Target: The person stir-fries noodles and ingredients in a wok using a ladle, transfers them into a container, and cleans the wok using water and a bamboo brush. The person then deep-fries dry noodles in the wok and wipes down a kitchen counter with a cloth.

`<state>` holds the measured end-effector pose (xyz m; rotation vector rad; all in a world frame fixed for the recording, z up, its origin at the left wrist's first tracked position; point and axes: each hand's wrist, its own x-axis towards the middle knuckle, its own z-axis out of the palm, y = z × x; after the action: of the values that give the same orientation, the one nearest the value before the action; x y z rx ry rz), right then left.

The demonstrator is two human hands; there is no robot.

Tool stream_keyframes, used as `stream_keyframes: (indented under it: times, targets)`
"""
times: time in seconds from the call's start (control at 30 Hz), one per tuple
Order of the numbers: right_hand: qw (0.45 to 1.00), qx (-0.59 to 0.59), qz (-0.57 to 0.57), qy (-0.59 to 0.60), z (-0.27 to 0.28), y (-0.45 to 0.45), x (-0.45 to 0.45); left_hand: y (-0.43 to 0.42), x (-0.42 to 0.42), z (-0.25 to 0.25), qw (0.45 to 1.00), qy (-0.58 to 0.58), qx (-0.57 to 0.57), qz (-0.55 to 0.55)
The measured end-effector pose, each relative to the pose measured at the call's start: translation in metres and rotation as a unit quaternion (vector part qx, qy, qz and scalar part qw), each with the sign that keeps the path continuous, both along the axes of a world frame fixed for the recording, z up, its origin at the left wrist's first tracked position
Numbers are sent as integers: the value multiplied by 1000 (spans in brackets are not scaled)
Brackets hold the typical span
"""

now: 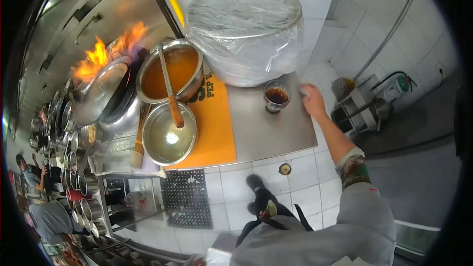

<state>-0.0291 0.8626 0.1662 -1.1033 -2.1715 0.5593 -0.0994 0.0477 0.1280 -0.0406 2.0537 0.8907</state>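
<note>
My right hand (312,99) is at the right edge of the steel counter (276,137), its fingers partly stretched toward a clear glass (276,96) of dark brown liquid. A small gap separates hand and glass, and I can make out nothing held. My left hand does not show. Behind the glass stands a large round container (244,29) wrapped in clear plastic. To the left, a metal bowl (143,81) holds orange-brown liquid, with a wooden-handled ladle (168,80) lying across it. The handle reaches over a second bowl (146,140) of pale, clear liquid.
Flames (98,59) rise around a wok (106,91) at the left. An orange sheet (217,133) lies under the bowls, beside a brush (137,153). A perforated black mat (187,199) covers floor tiles. A mop (345,84) leans at right. Other people (51,219) stand far left.
</note>
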Motion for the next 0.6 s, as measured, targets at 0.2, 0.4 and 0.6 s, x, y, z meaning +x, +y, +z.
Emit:
stream_keyframes:
  times: [0.2,0.4,0.6]
  targets:
    - [990,25,135,29,31,-179,-23,7,-21,17,997,-8,-69,40]
    - [985,-104,64,119,26,-184,-67,22,-32,11,997,-4,-70,30]
    - [948,-174,46,263,28,-101,-66,49,-51,17,998,19,-52,33]
